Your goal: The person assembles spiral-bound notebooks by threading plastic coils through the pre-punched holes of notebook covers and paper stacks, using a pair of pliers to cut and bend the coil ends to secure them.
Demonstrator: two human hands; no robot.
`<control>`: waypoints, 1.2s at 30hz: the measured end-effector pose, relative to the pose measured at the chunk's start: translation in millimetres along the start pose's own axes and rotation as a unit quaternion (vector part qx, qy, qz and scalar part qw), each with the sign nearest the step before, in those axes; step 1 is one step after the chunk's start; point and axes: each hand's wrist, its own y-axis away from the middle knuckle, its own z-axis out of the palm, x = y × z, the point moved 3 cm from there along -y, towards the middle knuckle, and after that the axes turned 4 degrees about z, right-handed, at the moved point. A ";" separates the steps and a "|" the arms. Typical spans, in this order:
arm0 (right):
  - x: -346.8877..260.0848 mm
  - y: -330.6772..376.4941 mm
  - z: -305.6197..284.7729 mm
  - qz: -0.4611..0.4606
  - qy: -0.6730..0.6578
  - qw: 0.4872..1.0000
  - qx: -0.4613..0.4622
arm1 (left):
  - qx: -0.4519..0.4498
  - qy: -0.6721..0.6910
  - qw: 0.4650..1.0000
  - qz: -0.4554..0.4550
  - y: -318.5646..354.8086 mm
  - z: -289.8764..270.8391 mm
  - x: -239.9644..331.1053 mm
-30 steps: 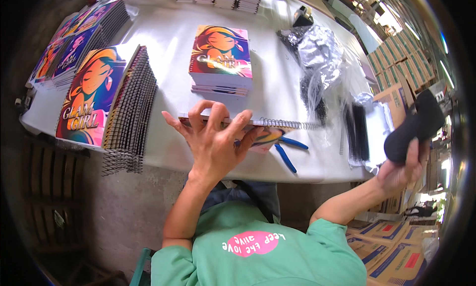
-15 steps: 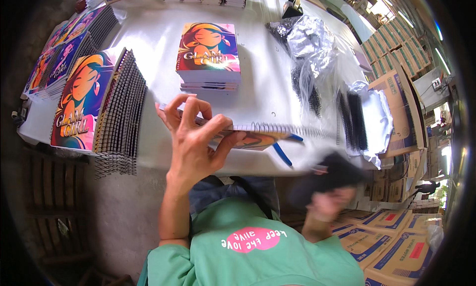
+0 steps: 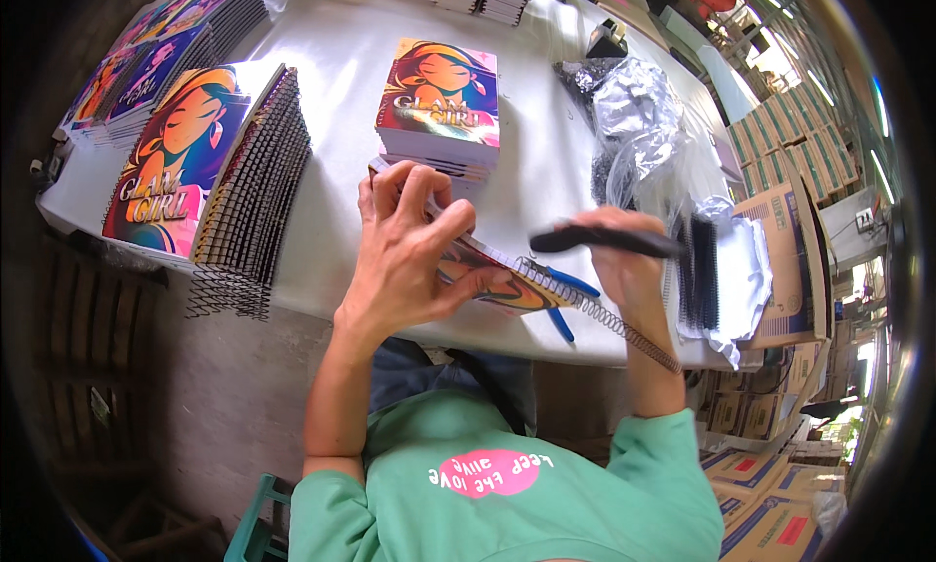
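Observation:
A notebook (image 3: 517, 287) with a colourful cover stands tilted on its edge, its punched spine side up. My left hand (image 3: 405, 235) grips it, fingers on the far side and thumb on the cover. A thin spiral wire coil (image 3: 624, 330) runs along the notebook's upper edge and sticks out well past its right end. Just above the coil, my right hand (image 3: 624, 270) holds a flat, dark, pad-like thing (image 3: 604, 238) seen edge-on; its exact kind cannot be made out. Blue-handled pliers (image 3: 562, 323) lie on the table behind the notebook, partly covered by it.
Beyond my hands stands a stack of notebooks (image 3: 444, 99). At left are bound notebooks with black coils (image 3: 253, 187) and more stacks. On the right lie crumpled clear plastic (image 3: 639, 104), a bundle of black coils (image 3: 700, 274) and cardboard boxes (image 3: 785, 260).
My right hand has come up from the table's near right edge to the coil, bringing the dark thing. The notebook's right end has tipped lower toward me. The view has shifted slightly.

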 end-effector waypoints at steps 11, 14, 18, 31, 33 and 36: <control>-2.2 1.6 21.5 -0.054 0.207 0.976 -0.046 | 0.008 0.028 1.000 0.000 -2.6 0.0 -1.9; -1.1 -3.0 19.0 -0.039 0.263 0.962 -0.068 | 0.010 0.020 1.000 -0.005 -0.3 3.3 -2.2; -1.7 -8.6 17.6 -0.070 0.207 0.973 -0.067 | 0.011 0.021 1.000 -0.003 -3.2 0.2 -2.5; -18.9 -19.6 48.5 0.061 0.628 0.766 -0.124 | 0.068 -0.088 0.993 -0.026 9.0 2.9 13.3; -25.2 -22.2 60.2 0.014 0.705 0.700 -0.115 | 0.074 -0.098 0.992 -0.031 9.4 3.7 13.8; -34.4 -23.9 65.4 -0.042 0.738 0.671 -0.060 | 0.086 -0.105 0.990 -0.031 8.4 3.2 14.8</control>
